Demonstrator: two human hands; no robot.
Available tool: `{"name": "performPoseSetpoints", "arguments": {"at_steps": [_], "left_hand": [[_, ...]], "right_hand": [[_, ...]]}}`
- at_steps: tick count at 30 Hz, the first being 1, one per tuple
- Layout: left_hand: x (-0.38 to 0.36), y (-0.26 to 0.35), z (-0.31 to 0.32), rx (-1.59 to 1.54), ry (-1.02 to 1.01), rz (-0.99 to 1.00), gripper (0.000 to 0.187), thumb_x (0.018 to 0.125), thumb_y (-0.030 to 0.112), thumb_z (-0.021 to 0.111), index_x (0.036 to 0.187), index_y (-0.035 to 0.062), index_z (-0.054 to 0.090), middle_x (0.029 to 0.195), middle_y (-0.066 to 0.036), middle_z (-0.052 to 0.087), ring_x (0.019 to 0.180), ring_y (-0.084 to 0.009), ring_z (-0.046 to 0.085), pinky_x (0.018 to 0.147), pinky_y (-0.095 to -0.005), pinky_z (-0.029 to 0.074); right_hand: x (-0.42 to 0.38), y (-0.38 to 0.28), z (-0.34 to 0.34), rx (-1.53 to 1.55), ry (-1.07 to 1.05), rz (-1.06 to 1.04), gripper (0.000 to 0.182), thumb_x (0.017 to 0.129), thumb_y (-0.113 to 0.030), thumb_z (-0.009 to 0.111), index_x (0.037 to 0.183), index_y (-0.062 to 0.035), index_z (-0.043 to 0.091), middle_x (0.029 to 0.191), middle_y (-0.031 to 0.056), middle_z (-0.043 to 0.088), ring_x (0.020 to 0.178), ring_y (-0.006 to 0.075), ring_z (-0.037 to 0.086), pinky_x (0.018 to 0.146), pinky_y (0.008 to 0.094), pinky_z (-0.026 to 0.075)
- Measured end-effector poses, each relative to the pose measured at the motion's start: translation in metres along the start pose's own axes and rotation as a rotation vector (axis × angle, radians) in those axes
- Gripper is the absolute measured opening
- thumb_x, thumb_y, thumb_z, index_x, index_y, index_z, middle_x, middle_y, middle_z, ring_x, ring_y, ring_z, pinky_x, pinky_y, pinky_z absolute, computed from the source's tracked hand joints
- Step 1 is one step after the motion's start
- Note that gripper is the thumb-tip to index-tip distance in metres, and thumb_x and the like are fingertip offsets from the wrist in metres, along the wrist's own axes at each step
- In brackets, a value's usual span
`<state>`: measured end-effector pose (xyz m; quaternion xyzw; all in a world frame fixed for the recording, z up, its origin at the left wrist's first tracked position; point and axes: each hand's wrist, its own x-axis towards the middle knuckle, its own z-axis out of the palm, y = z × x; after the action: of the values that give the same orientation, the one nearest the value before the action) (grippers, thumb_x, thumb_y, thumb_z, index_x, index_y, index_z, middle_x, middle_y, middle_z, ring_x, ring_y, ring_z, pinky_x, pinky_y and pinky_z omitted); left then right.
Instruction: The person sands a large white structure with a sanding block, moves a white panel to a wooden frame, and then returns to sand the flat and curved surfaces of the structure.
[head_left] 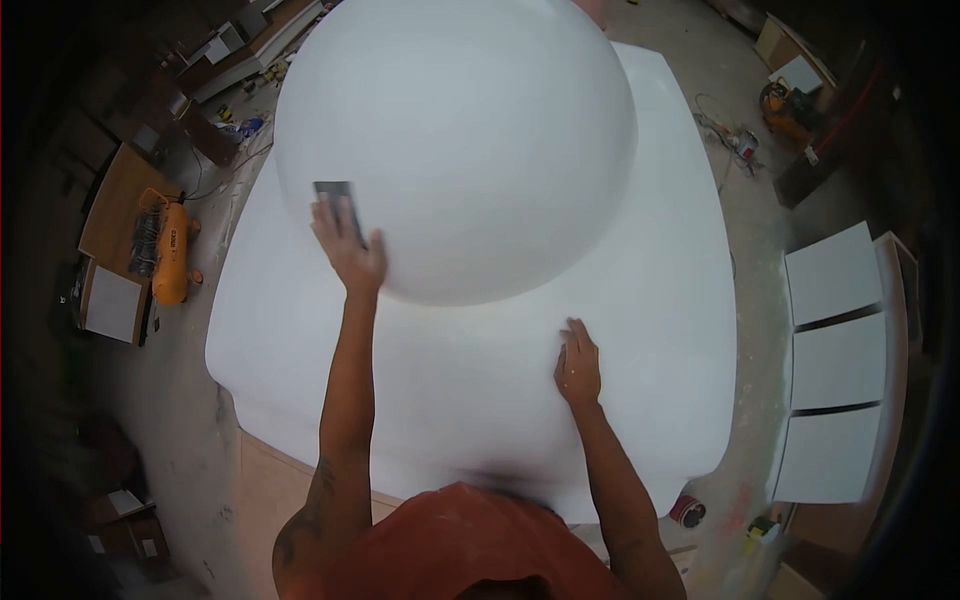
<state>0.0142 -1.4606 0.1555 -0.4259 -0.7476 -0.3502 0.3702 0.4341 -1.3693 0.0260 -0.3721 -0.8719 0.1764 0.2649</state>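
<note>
A large white dome (455,150) rises from a wide white base (470,390) in front of me. My left hand (350,245) lies on the lower left side of the dome, its fingers spread over a dark flat pad (335,188) that it presses to the surface. The pad's upper end sticks out past the fingertips. Right of centre, my right hand (579,368) rests on the base below the dome, fingers stretched forward, with nothing visible in it.
An orange air compressor (172,250) stands on the floor at the left. Three white panels (838,365) lie in a row at the right. Another orange machine (785,110) and a cabled tool (745,145) are at the upper right. A red roll (688,511) sits by the base's lower right corner.
</note>
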Motion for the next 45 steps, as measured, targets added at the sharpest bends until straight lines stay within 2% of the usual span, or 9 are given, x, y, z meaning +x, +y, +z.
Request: {"name": "performPoseSetpoints", "arguments": {"at_steps": [2,8,10,16,27,32,37,42,45], "left_hand": [[-0.022,-0.053,0.006,-0.907,0.034,-0.945,0.077,0.111,0.055,0.037,0.167,0.0049,0.025,0.173,-0.018,0.027,0.158,-0.0348,0.030,0.127,-0.0401,0.029],[-0.114,0.026,0.050,-0.725,0.326,-0.987,0.070,0.115,0.040,0.037,0.166,-0.0039,0.020,0.171,-0.023,0.028,0.154,-0.0350,0.034,0.129,-0.0421,0.024],[-0.161,0.103,0.068,0.298,-0.175,-0.995,0.062,0.114,0.026,0.040,0.163,-0.0081,0.025,0.169,-0.027,0.030,0.153,-0.0379,0.035,0.129,-0.0435,0.024],[-0.109,0.298,0.085,-0.193,-0.121,-1.611,0.066,0.114,0.035,0.028,0.168,-0.0020,0.018,0.176,-0.022,0.019,0.161,-0.0391,0.019,0.131,-0.0511,0.009],[-0.037,-0.131,0.047,-1.232,0.197,-1.213,0.069,0.114,0.049,0.029,0.168,0.0060,0.027,0.169,-0.016,0.037,0.154,-0.0318,0.036,0.126,-0.0415,0.029],[0.065,-0.038,0.007,-0.366,0.132,-0.700,0.062,0.112,0.044,0.039,0.162,0.0067,0.044,0.172,-0.022,0.030,0.159,-0.0409,0.025,0.130,-0.0487,0.020],[-0.094,0.204,0.063,-0.094,-0.171,-0.158,0.056,0.101,0.026,0.063,0.157,0.0216,0.055,0.173,-0.016,0.031,0.159,-0.0439,0.027,0.125,-0.0645,0.022],[-0.135,0.161,0.063,-0.195,-0.512,0.460,0.054,0.102,0.015,0.060,0.155,0.0237,0.056,0.172,0.005,0.035,0.160,-0.0190,0.030,0.118,-0.0389,0.042],[-0.106,0.070,0.034,0.057,-0.116,0.257,0.071,0.095,0.047,0.073,0.157,0.0189,0.052,0.173,0.001,0.034,0.161,-0.0321,0.026,0.123,-0.0642,0.025]], "right_hand": [[0.006,-0.007,0.001,-0.071,-0.055,-0.009,0.030,0.102,-0.001,0.056,0.131,0.0003,0.060,0.154,0.0176,0.052,0.145,0.0358,0.049,0.115,0.0484,0.044],[0.005,-0.010,0.002,-0.160,-0.112,0.038,0.035,0.106,-0.008,0.052,0.140,0.0029,0.054,0.158,0.0184,0.047,0.150,0.0377,0.042,0.122,0.0505,0.038],[0.007,-0.010,0.004,-0.143,-0.093,0.048,0.037,0.108,-0.011,0.050,0.142,0.0017,0.054,0.160,0.0184,0.046,0.151,0.0377,0.040,0.123,0.0503,0.036],[0.004,0.011,0.001,0.214,-0.162,0.146,0.048,0.103,-0.022,0.061,0.146,-0.0002,0.055,0.158,0.0196,0.050,0.147,0.0399,0.046,0.119,0.0494,0.040],[0.004,-0.009,0.004,-0.177,-0.061,0.017,0.027,0.105,-0.006,0.051,0.128,0.0032,0.063,0.151,0.0181,0.056,0.144,0.0361,0.050,0.116,0.0482,0.043],[0.008,-0.014,0.004,-0.200,-0.094,0.067,0.027,0.106,-0.006,0.050,0.129,0.0035,0.061,0.153,0.0180,0.054,0.146,0.0353,0.047,0.117,0.0482,0.041],[0.003,-0.001,0.003,-0.137,-0.067,0.035,0.025,0.105,-0.005,0.051,0.126,0.0024,0.063,0.152,0.0183,0.055,0.145,0.0360,0.049,0.117,0.0479,0.041],[0.005,0.008,0.001,0.014,0.035,-0.032,0.023,0.102,-0.003,0.054,0.121,0.0006,0.067,0.146,0.0170,0.061,0.140,0.0366,0.054,0.115,0.0475,0.043],[0.004,0.010,0.005,0.031,0.060,-0.001,0.022,0.101,-0.002,0.055,0.119,0.0004,0.067,0.143,0.0161,0.064,0.137,0.0361,0.057,0.112,0.0469,0.044]]}}
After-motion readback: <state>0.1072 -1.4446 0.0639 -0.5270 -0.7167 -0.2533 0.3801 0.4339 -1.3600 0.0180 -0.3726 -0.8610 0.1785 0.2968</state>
